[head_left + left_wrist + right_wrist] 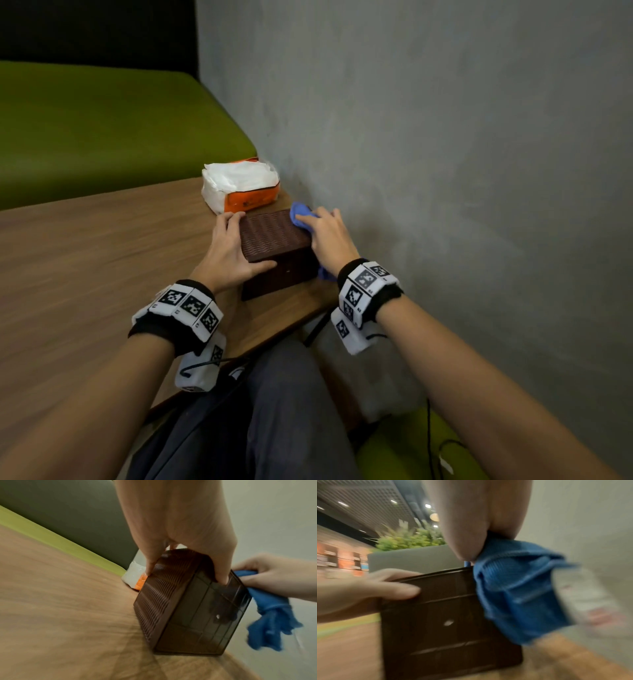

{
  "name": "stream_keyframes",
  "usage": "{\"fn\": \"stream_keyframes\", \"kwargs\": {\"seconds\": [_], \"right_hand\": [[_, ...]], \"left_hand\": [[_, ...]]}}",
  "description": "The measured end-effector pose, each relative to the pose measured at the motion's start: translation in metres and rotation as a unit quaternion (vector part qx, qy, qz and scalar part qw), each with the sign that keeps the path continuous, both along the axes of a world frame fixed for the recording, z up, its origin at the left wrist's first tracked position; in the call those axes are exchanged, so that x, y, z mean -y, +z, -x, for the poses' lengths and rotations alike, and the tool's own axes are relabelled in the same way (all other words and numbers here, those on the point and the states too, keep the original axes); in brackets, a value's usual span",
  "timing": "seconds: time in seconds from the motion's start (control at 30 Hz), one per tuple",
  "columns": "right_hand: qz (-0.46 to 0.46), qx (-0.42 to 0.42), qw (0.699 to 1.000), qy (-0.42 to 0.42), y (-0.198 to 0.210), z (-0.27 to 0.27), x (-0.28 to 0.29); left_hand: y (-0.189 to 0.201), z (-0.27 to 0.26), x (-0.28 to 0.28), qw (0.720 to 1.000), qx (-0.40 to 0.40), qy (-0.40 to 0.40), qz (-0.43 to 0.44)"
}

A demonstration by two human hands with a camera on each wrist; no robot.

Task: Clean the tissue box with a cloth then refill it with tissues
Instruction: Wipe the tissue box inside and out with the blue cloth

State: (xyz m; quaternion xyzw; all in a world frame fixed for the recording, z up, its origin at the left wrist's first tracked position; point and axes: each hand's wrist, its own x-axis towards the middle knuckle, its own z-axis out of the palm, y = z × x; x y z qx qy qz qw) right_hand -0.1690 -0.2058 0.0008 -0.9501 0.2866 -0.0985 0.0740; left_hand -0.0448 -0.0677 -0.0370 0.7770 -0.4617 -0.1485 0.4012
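Note:
A dark brown ribbed tissue box [274,240] [171,601] [447,615] stands on its side on the wooden table [85,257]. My left hand [233,253] [180,534] grips its left side, thumb on the near face. My right hand [325,236] [471,520] holds a blue cloth [301,212] [274,615] [518,588] against the box's right side. An orange and white tissue pack [239,186] [135,577] lies just behind the box.
A grey wall [445,171] runs close along the right of the box and my right hand. A green bench seat [102,130] lies beyond the table. The table edge [291,325] is near my lap.

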Motion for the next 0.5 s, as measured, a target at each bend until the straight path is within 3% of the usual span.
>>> {"fn": "stream_keyframes", "kwargs": {"seconds": [0.1,0.23,0.33,0.5], "right_hand": [[-0.016,0.022,0.999,-0.033,-0.001,-0.020,-0.001],[0.013,0.024,0.997,0.074,-0.009,-0.043,-0.058],[0.016,0.015,0.993,0.112,-0.009,-0.027,-0.053],[0.012,0.021,0.999,-0.026,-0.009,-0.020,0.001]], "left_hand": [[0.004,0.004,0.001,1.000,-0.003,0.001,0.001],[0.003,0.003,-0.002,0.999,-0.027,0.005,0.021],[0.001,0.002,-0.005,0.999,-0.034,0.015,0.027],[-0.001,0.001,0.000,1.000,-0.013,0.009,0.017]]}}
